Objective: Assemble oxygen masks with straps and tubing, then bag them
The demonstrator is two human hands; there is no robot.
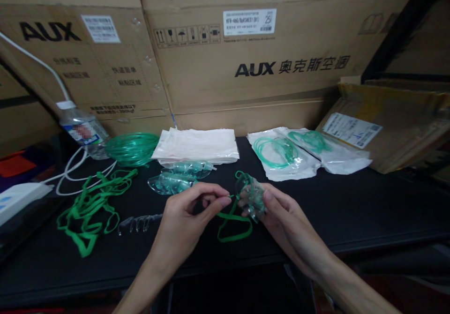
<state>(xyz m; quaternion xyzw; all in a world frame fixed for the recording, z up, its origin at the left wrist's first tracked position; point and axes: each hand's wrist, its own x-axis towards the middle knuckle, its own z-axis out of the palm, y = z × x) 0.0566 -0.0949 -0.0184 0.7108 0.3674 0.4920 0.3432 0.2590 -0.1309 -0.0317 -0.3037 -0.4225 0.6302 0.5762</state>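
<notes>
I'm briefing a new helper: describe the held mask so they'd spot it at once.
In front of the big AUX-printed cardboard is a black table, with the right hand over its front part. In that hand is a clear, green-tinted mask, a green strap beside it. Unlike the similar masks lying beyond the left hand, this one is gripped.

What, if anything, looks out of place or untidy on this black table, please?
Only the pile of green straps at the left stands out: it lies in a loose tangle, unlike the coiled green tubing behind it. I see no spill or obvious damage.
</notes>
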